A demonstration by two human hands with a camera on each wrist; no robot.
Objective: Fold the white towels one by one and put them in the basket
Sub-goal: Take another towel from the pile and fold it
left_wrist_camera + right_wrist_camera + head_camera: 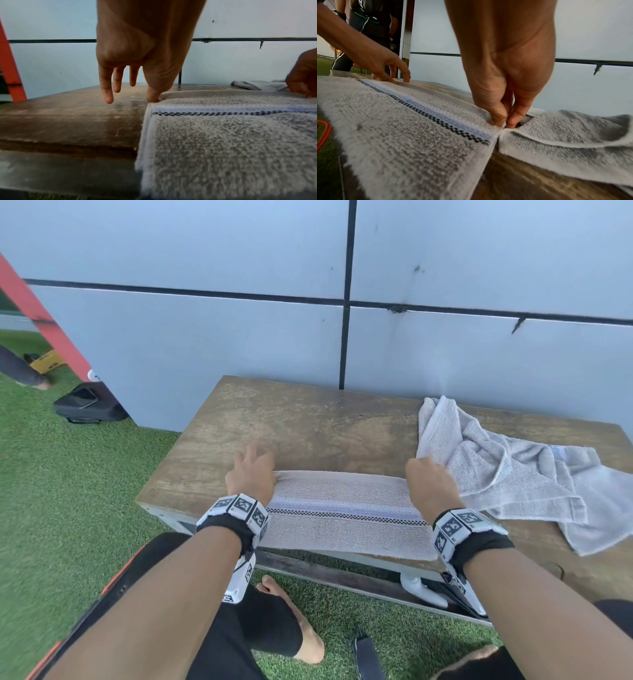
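Left hand [251, 474] at the left end of the striped towel [346, 513], thumb [153, 96] pressing its far corner, other fingers straight and spread over the bench [308, 422]; grip holds nothing. Towel lies folded along the near bench edge. Right hand [430, 481] pinches the towel's far right corner, grip closed on it. Crumpled towel [513, 470] lies just right, touching.

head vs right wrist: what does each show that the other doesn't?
Head only: the whole wooden table, the crumpled white towel's full spread, a bare foot on the turf.
Right wrist only: the right hand pinching the striped towel's corner between thumb and fingers, and an orange rim lower left.
Both: the left hand at the striped towel's other end. No basket clearly identifiable.
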